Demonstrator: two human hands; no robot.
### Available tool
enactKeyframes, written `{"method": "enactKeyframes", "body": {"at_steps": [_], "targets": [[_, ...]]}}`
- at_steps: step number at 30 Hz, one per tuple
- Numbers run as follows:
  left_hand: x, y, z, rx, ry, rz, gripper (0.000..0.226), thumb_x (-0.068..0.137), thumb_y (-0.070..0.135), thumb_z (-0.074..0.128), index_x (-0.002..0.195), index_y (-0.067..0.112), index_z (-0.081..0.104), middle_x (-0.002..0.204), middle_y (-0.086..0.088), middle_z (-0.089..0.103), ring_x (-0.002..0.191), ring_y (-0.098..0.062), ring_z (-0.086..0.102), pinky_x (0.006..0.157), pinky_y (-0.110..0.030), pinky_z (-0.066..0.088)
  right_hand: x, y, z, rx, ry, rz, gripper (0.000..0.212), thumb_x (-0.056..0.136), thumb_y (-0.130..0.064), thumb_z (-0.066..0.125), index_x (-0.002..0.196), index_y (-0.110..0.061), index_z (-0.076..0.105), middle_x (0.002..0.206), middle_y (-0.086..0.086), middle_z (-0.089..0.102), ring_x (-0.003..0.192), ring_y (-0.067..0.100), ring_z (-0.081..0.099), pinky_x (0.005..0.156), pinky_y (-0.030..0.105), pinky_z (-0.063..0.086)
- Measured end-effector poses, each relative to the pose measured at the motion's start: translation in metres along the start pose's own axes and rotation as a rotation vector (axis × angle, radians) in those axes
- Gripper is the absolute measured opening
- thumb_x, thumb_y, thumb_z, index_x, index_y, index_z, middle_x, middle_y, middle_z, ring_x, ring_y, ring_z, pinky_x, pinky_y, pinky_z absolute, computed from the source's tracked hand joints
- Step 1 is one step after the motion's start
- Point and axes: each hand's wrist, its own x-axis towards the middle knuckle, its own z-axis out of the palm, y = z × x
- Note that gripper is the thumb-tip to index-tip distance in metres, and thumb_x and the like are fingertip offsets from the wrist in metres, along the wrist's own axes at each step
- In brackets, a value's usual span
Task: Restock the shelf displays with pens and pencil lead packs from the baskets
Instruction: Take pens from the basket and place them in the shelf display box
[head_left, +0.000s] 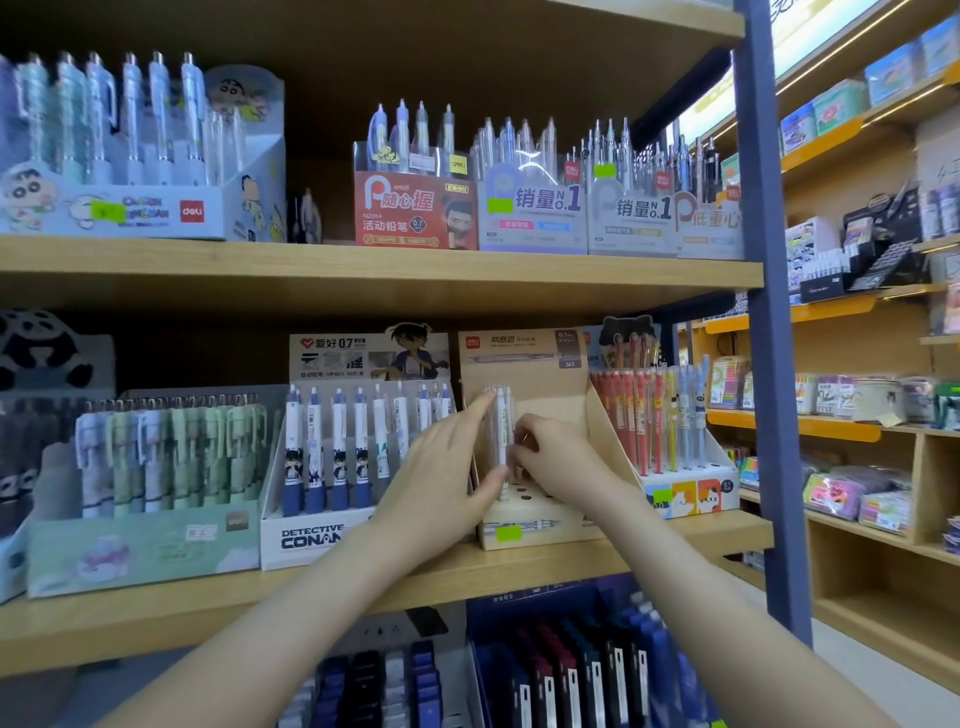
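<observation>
While poised over kraft display box (550, 402): pinching clear pen bundle (501, 426) upright with right hand (563, 460), fingers curled round lower barrels; bracing with left hand (447, 467), fingers straight along bundle. Holes (524, 494) directly below tips; right hand nearer.

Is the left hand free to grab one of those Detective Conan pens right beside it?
Probably not yet: the left hand is busy steadying white pens over the tan box, with the right hand. Nothing blocks the Conan pens beside it, so once freed it likely could.
</observation>
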Motion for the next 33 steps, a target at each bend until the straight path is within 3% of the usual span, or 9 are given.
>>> {"method": "enactKeyframes", "body": {"at_steps": [3, 7, 10, 14, 19, 22, 27, 29, 33], "targets": [[-0.001, 0.0, -0.001, 0.002, -0.011, 0.009, 0.074, 0.095, 0.038, 0.052, 0.151, 0.033, 0.004, 0.156, 0.012, 0.021, 0.142, -0.009, 0.019, 0.116, -0.031, 0.019, 0.0, 0.003, 0.002, 0.019, 0.002, 0.033, 0.008, 0.094, -0.018, 0.052, 0.102, -0.016, 0.054, 0.087, 0.001, 0.059, 0.07, 0.015, 0.057, 0.056, 0.024, 0.043], [-0.004, -0.002, -0.004, -0.019, -0.009, -0.002, 0.074, 0.094, 0.036, 0.053, 0.151, 0.034, 0.005, 0.153, 0.011, 0.028, 0.14, -0.008, 0.024, 0.115, -0.029, 0.021, -0.013, 0.002, -0.002, 0.1, 0.11, 0.045, 0.033, 0.094, -0.024, 0.055, 0.125, -0.016, 0.048, 0.104, -0.002, 0.054, 0.086, 0.011, 0.054, 0.061, 0.018, 0.042], [-0.013, -0.005, -0.011, -0.002, 0.009, 0.002, 0.067, 0.095, 0.035, 0.051, 0.151, 0.033, 0.013, 0.151, 0.011, 0.032, 0.138, -0.006, 0.025, 0.111, -0.024, 0.019, -0.033, -0.012, -0.005, 0.125, 0.237, -0.033, 0.04, 0.095, -0.024, 0.053, 0.133, -0.017, 0.045, 0.118, -0.002, 0.055, 0.103, 0.006, 0.05, 0.08, 0.018, 0.041], [-0.037, -0.006, -0.029, -0.026, 0.036, -0.004, 0.056, 0.098, 0.032, 0.047, 0.148, 0.027, 0.025, 0.148, 0.012, 0.036, 0.136, -0.003, 0.028, 0.111, -0.018, 0.019, -0.071, -0.047, 0.002, 0.141, 0.355, -0.188, 0.035, 0.095, -0.019, 0.052, 0.13, -0.021, 0.046, 0.113, -0.015, 0.05, 0.105, -0.001, 0.047, 0.092, 0.019, 0.041], [-0.1, -0.029, -0.055, -0.053, 0.042, -0.011, 0.045, 0.096, 0.039, 0.043, 0.14, 0.029, 0.039, 0.135, 0.02, 0.044, 0.124, 0.006, 0.035, 0.109, -0.026, 0.034, -0.12, -0.093, 0.06, 0.176, 0.23, -0.331, 0.031, 0.096, -0.024, 0.049, 0.127, -0.029, 0.047, 0.119, -0.018, 0.052, 0.112, -0.004, 0.046, 0.097, 0.017, 0.038], [-0.157, -0.06, -0.072, -0.032, 0.027, -0.019, 0.044, 0.087, 0.039, 0.041, 0.128, 0.028, 0.05, 0.126, 0.014, 0.054, 0.117, -0.002, 0.047, 0.099, -0.03, 0.042, -0.142, -0.12, 0.113, 0.223, 0.118, -0.386, 0.03, 0.095, -0.03, 0.044, 0.125, -0.03, 0.048, 0.116, -0.016, 0.052, 0.111, 0.001, 0.047, 0.095, 0.018, 0.038], [-0.257, -0.098, -0.113, 0.05, 0.096, -0.031, 0.033, 0.093, 0.029, 0.042, 0.124, 0.02, 0.045, 0.123, 0.004, 0.056, 0.118, -0.011, 0.045, 0.102, -0.02, 0.03, -0.179, -0.176, 0.198, 0.256, -0.045, -0.411, 0.032, 0.099, -0.03, 0.043, 0.129, -0.02, 0.05, 0.118, -0.008, 0.054, 0.11, 0.002, 0.047, 0.092, 0.015, 0.038], [-0.301, -0.113, -0.132, 0.068, 0.098, -0.085, 0.034, 0.096, 0.032, 0.04, 0.126, 0.017, 0.045, 0.122, 0.005, 0.054, 0.116, -0.012, 0.046, 0.101, -0.017, 0.031, -0.193, -0.202, 0.23, 0.286, -0.08, -0.461, 0.033, 0.098, -0.032, 0.04, 0.124, -0.018, 0.052, 0.113, -0.003, 0.058, 0.105, 0.005, 0.05, 0.088, 0.015, 0.038], [-0.426, -0.15, -0.151, 0.037, -0.014, -0.33, 0.041, 0.092, 0.026, 0.045, 0.125, 0.005, 0.054, 0.121, -0.008, 0.06, 0.114, -0.019, 0.052, 0.098, -0.028, 0.039, -0.237, -0.24, 0.312, 0.346, -0.233, -0.52, 0.027, 0.093, -0.025, 0.043, 0.117, -0.017, 0.053, 0.105, 0.004, 0.061, 0.098, 0.014, 0.052, 0.085, 0.022, 0.039]]}}
